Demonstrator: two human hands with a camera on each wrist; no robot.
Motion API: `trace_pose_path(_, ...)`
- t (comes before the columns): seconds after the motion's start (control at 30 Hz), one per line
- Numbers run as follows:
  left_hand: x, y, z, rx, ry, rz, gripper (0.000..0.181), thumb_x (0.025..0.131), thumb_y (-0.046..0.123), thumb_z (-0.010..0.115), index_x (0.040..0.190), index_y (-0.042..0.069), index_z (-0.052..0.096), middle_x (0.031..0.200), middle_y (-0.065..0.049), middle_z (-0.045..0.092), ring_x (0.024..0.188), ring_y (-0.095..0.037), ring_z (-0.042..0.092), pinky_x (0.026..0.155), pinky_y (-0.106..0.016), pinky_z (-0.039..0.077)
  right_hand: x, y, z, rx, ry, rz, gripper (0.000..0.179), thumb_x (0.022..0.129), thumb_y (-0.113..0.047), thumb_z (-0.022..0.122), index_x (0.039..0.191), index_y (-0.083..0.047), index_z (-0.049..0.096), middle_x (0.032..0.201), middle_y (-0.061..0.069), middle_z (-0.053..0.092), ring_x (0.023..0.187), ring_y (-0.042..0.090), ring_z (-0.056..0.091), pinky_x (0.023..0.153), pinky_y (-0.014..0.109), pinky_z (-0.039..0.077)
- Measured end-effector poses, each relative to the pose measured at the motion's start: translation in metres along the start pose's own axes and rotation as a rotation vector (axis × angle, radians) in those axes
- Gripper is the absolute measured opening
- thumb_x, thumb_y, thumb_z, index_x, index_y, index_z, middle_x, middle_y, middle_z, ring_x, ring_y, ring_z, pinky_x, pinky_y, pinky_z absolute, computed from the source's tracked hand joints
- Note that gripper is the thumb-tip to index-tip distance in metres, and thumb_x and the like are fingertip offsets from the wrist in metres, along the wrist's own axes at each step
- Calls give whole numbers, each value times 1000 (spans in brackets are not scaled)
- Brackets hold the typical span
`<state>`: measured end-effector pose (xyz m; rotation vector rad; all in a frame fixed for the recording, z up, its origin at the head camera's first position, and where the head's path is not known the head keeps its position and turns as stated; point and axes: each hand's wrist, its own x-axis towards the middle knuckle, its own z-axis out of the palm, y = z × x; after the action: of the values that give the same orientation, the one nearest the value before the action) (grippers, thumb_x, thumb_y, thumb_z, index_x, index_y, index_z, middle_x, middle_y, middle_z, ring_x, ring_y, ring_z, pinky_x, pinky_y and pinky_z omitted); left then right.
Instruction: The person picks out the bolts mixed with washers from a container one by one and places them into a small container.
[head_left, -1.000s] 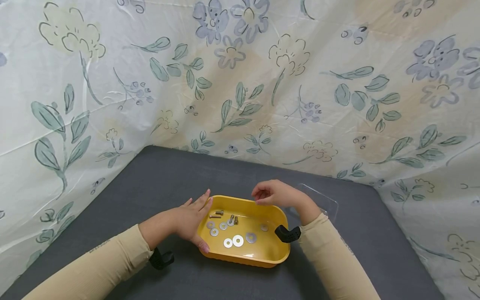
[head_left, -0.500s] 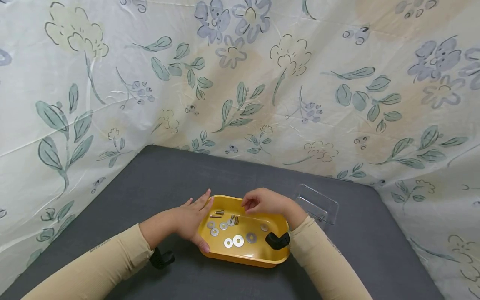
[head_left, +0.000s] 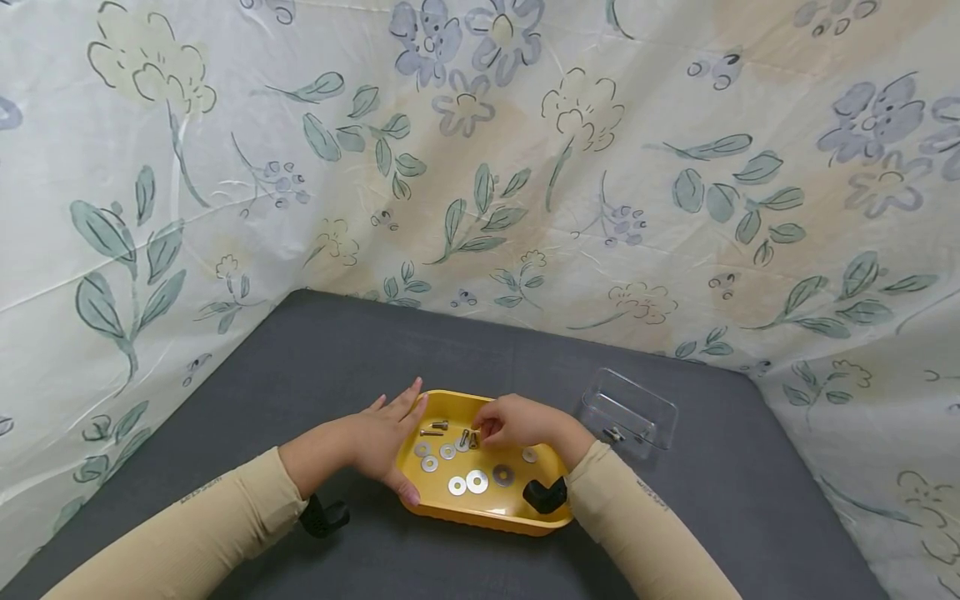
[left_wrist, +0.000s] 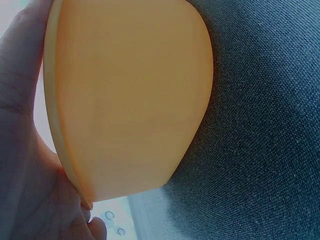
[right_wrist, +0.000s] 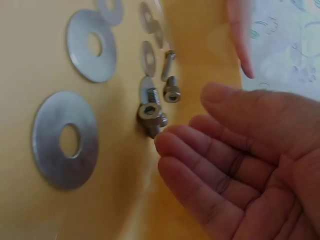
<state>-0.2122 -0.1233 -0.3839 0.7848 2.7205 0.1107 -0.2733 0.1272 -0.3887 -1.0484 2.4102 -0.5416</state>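
Note:
A yellow plastic tray holds several flat washers and several small socket head screws. My left hand rests on the tray's left end, fingers spread along the rim; the left wrist view shows the tray's outer wall beside it. Inside the tray my right hand reaches down to a pair of screws. Seen from the right wrist, its fingertips are right by a socket head screw, with thumb and fingers apart. Whether they touch the screw I cannot tell.
A clear plastic box stands behind and to the right of the tray, with some small metal pieces in it. Grey cloth covers the table. A flowered curtain closes off the back and sides.
My right hand has moved left and down from beyond the tray's far right rim to the screws inside, uncovering the clear box. The left hand has stayed on the rim.

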Motion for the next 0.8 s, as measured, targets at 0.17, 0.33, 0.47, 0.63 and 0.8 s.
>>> trace_pose_path(0.17,1,0,0,4,-3,-8,140,43,89,51,148,9,2,151,-10,-16,140,-22,0,110,-50,9,4,1,6,-41,-2,20,22,85,-13,65,107,-8,64,79,-8,58,71,5,52,68,20,45)
trace_pose_path(0.33,1,0,-1,7,-3,-6,140,43,89,50,148,8,2,152,-10,-15,140,-23,0,110,-50,9,7,-1,9,-88,-13,38,16,85,-13,64,101,-10,65,69,-7,54,63,6,48,59,20,40)
trace_pose_path(0.47,0,1,-2,-1,1,0,140,44,89,52,148,8,4,152,-11,-14,140,-24,1,109,-50,9,10,-2,11,-99,-7,42,13,85,-13,64,97,-11,66,65,-6,51,60,7,46,57,20,37)
trace_pose_path(0.63,-1,1,-2,-5,2,3,139,45,88,53,147,7,4,152,-12,-13,140,-25,2,109,-51,9,12,0,14,-113,3,30,13,83,-12,66,96,-12,68,70,-8,54,63,6,48,59,19,40)
trace_pose_path(0.8,0,1,-1,-2,1,-5,140,44,88,53,148,8,4,152,-11,-13,140,-24,2,109,-50,10,12,2,18,-71,-12,37,14,82,-13,68,95,-14,67,74,-10,56,65,5,50,62,19,44)
